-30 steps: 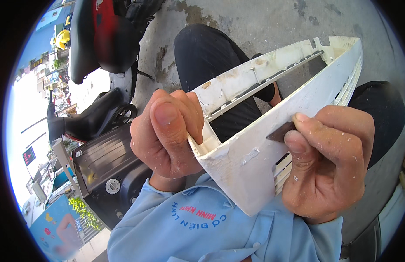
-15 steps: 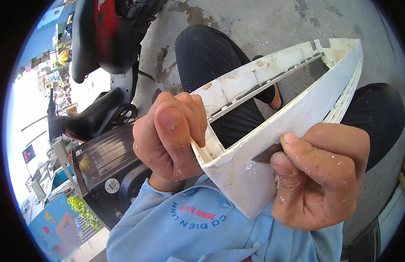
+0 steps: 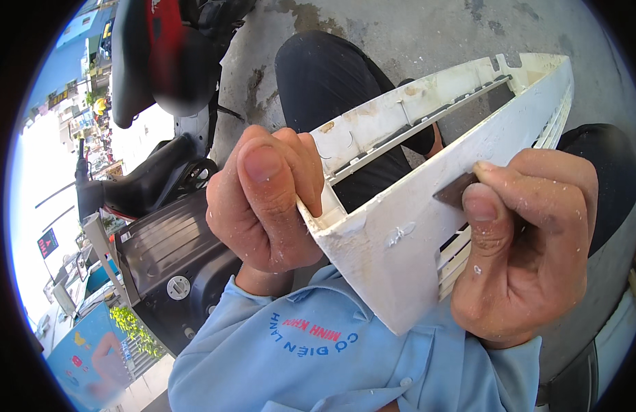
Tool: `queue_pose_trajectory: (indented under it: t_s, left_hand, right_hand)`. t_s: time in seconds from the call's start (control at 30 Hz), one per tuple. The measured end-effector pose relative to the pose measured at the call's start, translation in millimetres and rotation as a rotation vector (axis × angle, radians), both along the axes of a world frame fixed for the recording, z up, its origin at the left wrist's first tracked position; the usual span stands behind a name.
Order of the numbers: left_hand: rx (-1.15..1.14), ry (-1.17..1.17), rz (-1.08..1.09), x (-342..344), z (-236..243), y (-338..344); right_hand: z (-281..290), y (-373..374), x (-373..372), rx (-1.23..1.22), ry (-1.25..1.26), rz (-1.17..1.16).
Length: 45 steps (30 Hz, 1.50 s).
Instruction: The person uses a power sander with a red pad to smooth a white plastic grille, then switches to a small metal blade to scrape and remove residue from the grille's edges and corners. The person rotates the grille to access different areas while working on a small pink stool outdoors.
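Observation:
A long white plastic cover [image 3: 379, 275], open-framed and slatted along one side, slants across my lap. My left hand [image 3: 266, 199] is closed round its near left corner, thumb on top. Between the thumb and forefinger of my right hand [image 3: 530, 254] is a small, flat, dark metal blade [image 3: 455, 192]. Its edge lies against or very close to the cover's smooth outer face. A small clump of white shavings [image 3: 400, 235] clings to that face, left of the blade. White specks dot both hands. Yellowish-brown stains mark the inner wall of the cover.
My dark-trousered knees [image 3: 325, 75] are bent on either side of the cover, above a stained concrete floor [image 3: 414, 27]. To the left are a dark ribbed plastic case [image 3: 180, 240] and a parked motorbike [image 3: 153, 151]. A sunlit street lies beyond.
My right hand has moved up and right along the cover with the blade. The shavings it left now show on the face. The cover has tilted slightly; my left hand keeps its grip.

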<state>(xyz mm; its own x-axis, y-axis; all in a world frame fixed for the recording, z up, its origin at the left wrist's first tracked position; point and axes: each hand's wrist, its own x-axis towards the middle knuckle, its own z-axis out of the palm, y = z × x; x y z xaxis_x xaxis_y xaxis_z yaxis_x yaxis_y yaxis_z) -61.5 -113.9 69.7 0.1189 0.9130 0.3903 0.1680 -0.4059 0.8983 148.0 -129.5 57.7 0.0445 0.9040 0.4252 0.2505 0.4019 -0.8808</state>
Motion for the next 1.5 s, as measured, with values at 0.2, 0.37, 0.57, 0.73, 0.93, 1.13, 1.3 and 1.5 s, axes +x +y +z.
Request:
queue_pose_trajectory:
  t_s: [0.2, 0.37, 0.57, 0.73, 0.93, 1.13, 1.3, 1.5]
  left_hand:
    - [0.005, -0.015, 0.009, 2, -1, 2]
    - [-0.03, -0.006, -0.018, 0, 3, 0]
    - [-0.045, -0.013, -0.003, 0, 3, -3]
    - [-0.031, -0.003, 0.032, 2, 5, -2]
    - [-0.05, 0.012, 0.012, 1, 6, 1]
    - [-0.049, 0.01, 0.02, 1, 4, 1]
    - [-0.054, 0.026, 0.024, 4, 5, 1]
    - [-0.062, -0.007, 0.002, 2, 6, 0]
  right_hand:
    - [7, -1, -5, 0.003, 0.043, 0.005]
    - [3, -1, -1, -0.009, 0.085, 0.054]
    - [2, -2, -1, 0.004, 0.05, 0.053]
    - [5, -3, -2, -0.01, 0.044, 0.039]
    - [9, -2, -3, -0.028, 0.069, 0.073]
    - [7, -4, -7, -0.024, 0.081, 0.015]
    - [4, 1, 1, -0.009, -0.018, 0.024]
    - [5, -12, -2, -0.01, 0.024, 0.024]
